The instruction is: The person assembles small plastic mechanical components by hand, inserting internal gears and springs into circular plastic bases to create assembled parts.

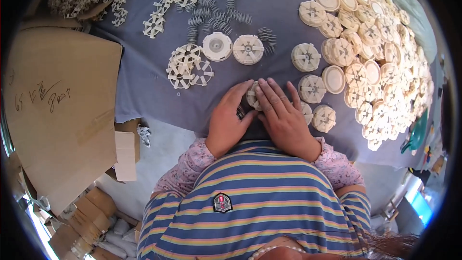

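Close to my body, a cream round disc-shaped part with spoke-like ribs (pixel 252 97) sits between my hands at the table's near side. My left hand (pixel 226 123) curves round its left side, with a small dark piece showing by the palm that I cannot make out. Across the disc's right side lie the long fingers of my right hand (pixel 287 124), thumb at the near edge, covering much of it. Just beyond are a white round cap (pixel 217 46) and another ribbed disc (pixel 248 49). More ribbed discs (pixel 312 89) lie beside my right hand.
A large heap of cream discs (pixel 380 62) covers the table's right side. Metal coil springs (pixel 211 13) and cream spoked rings (pixel 185 65) lie beyond my hands. A big cardboard box (pixel 62 110) stands at the left, with more boxes (pixel 94 207) on the floor.
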The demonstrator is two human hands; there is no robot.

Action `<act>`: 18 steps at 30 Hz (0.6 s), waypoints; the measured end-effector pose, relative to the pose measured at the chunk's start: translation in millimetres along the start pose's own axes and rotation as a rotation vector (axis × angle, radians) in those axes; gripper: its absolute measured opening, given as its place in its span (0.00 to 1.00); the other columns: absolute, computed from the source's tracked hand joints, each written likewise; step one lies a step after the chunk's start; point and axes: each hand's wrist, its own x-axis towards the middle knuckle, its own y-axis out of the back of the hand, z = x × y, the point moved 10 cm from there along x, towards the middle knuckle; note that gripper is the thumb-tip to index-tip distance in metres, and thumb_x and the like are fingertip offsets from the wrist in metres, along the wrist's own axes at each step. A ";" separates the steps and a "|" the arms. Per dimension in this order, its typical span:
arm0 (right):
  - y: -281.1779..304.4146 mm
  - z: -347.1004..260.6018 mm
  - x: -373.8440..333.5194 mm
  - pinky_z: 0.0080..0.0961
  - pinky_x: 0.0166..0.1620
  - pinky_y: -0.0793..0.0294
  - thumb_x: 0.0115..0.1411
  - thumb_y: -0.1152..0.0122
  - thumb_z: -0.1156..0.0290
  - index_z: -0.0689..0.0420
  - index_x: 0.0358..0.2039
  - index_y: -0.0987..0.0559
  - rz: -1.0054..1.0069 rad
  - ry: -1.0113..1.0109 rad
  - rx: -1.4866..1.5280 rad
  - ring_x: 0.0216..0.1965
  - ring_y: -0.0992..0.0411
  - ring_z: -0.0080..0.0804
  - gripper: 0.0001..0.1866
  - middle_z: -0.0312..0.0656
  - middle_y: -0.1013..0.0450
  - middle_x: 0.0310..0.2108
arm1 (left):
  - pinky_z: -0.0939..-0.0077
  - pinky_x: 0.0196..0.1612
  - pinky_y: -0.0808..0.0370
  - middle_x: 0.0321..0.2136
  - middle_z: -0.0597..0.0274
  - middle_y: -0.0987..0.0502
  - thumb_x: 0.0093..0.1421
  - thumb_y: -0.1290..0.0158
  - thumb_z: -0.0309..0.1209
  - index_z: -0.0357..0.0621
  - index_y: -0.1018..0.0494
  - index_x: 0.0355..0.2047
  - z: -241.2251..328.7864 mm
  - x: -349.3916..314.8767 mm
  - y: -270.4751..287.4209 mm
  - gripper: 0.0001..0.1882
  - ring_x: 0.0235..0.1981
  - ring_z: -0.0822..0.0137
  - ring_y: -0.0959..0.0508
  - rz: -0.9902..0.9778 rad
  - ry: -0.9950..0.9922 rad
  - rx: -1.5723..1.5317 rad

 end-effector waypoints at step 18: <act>27.8 28.1 8.4 0.57 0.76 0.49 0.50 0.20 0.65 0.58 0.70 0.31 0.021 -0.113 0.208 0.76 0.43 0.52 0.47 0.50 0.36 0.71 | 0.78 0.39 0.21 0.63 0.52 0.26 0.61 0.35 0.26 0.40 0.28 0.66 8.5 11.0 0.7 0.32 0.39 0.69 0.18 -0.063 -0.252 0.009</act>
